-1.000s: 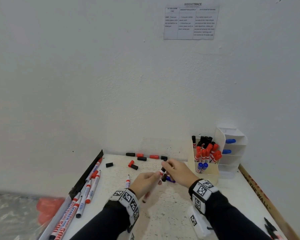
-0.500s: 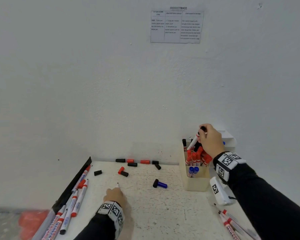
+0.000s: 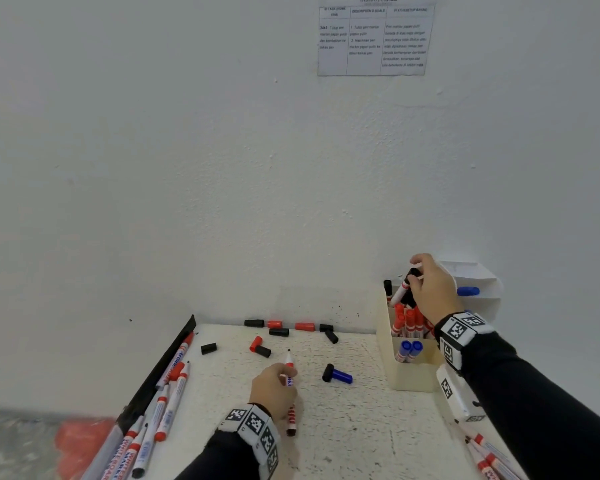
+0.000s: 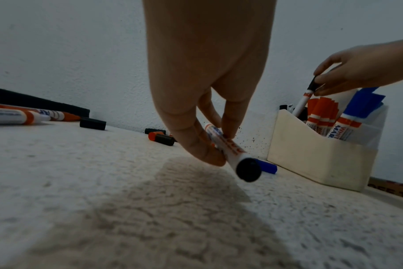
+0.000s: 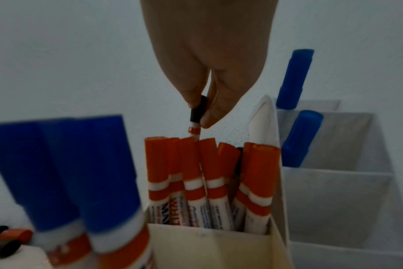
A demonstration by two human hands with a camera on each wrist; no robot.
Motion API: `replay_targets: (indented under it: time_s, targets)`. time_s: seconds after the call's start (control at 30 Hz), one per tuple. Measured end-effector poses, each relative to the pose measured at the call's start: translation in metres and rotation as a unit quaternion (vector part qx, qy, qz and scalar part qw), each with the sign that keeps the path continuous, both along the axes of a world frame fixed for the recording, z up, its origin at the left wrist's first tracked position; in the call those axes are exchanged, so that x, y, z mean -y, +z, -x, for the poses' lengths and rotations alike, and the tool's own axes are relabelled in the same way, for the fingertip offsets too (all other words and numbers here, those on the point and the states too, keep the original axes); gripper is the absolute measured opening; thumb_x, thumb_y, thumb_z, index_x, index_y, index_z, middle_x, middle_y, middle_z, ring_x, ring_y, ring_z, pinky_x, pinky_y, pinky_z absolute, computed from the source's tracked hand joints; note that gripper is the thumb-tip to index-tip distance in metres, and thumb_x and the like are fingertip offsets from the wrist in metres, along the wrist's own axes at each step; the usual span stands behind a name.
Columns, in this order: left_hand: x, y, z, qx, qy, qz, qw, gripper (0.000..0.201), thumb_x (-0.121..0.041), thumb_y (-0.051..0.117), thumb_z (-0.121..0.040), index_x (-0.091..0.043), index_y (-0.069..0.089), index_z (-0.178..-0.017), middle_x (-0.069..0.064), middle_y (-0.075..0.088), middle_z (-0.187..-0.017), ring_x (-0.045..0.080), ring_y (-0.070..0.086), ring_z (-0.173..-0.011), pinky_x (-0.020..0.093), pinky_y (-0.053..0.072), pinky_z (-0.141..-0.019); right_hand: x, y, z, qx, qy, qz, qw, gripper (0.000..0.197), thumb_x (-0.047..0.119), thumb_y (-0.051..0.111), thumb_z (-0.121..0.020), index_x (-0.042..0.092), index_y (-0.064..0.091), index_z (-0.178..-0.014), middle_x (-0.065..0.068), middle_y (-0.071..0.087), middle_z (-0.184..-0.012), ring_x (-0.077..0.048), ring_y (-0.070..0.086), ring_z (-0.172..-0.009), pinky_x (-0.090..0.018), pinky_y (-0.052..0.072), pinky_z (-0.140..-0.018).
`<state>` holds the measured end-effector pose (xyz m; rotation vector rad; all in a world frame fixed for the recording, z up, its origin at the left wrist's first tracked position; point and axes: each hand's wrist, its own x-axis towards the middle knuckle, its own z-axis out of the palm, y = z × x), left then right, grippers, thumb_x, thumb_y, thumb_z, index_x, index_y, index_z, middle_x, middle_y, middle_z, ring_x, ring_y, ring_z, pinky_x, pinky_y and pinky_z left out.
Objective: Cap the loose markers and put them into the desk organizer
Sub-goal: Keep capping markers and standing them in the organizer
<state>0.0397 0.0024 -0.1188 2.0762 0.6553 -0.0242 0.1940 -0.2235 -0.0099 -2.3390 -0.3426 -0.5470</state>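
Observation:
My right hand pinches a black-capped marker by its cap. The marker's lower end stands among the black markers in the back compartment of the cream desk organizer. Red-capped markers fill the middle compartment and blue-capped ones the front. My left hand grips an uncapped marker low over the tabletop, its dark tip pointing at the wall. In the left wrist view my fingers curl round the barrel.
Loose black and red caps lie along the back of the table. A blue cap lies beside a black one near the middle. Several uncapped markers lie at the left edge, more at the lower right. A white tiered holder stands behind the organizer.
A second ago both hands held one marker mid-table. The right hand has carried it, capped, to the organizer. The left hand has dropped to the table and gripped an uncapped marker.

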Motion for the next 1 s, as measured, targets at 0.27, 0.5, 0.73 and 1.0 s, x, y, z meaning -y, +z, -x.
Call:
replay_targets:
  time_s: [0.27, 0.5, 0.73, 1.0]
  targets:
    - [-0.003, 0.000, -0.001, 0.026, 0.012, 0.068, 0.997, 0.035, -0.002, 0.058, -0.086, -0.022, 0.053, -0.114, 0.000, 0.056, -0.097, 0.012, 0.059, -0.079, 0.029, 0.059, -0.074, -0.011, -0.013, -0.006, -0.121, 0.031, 0.137, 0.983, 0.028, 0.010, 0.040, -0.096, 0.004, 0.059, -0.114, -0.015, 0.060, -0.119, -0.024, 0.054, -0.104, -0.029, 0.037, -0.091]
    - [-0.004, -0.002, 0.001, 0.038, 0.014, 0.062, 0.997, 0.032, -0.004, 0.055, -0.088, -0.021, 0.052, -0.115, -0.002, 0.055, -0.096, 0.011, 0.057, -0.080, 0.024, 0.056, -0.072, -0.018, -0.015, 0.000, -0.150, 0.049, 0.191, 0.969, 0.037, 0.011, 0.037, -0.096, 0.001, 0.048, -0.130, -0.015, 0.044, -0.140, -0.026, 0.040, -0.129, -0.029, 0.026, -0.107]
    - [-0.003, 0.003, 0.004, 0.060, 0.040, 0.041, 0.997, 0.026, -0.015, 0.050, -0.092, -0.019, 0.052, -0.118, 0.005, 0.061, -0.113, 0.013, 0.057, -0.084, 0.016, 0.044, -0.060, -0.046, 0.003, 0.017, -0.028, 0.107, 0.127, 0.986, 0.020, 0.007, 0.046, -0.089, 0.005, 0.062, -0.100, -0.010, 0.059, -0.103, -0.020, 0.056, -0.093, -0.028, 0.044, -0.082]
    - [-0.014, 0.004, 0.010, 0.047, 0.034, 0.045, 0.997, 0.034, -0.001, 0.053, -0.087, -0.019, 0.054, -0.116, 0.001, 0.060, -0.101, 0.010, 0.057, -0.082, 0.016, 0.048, -0.066, -0.092, -0.048, 0.047, -0.243, 0.225, 0.277, 0.902, 0.035, 0.020, 0.048, -0.092, 0.023, 0.053, -0.126, -0.001, 0.051, -0.134, -0.017, 0.051, -0.117, -0.026, 0.040, -0.098]
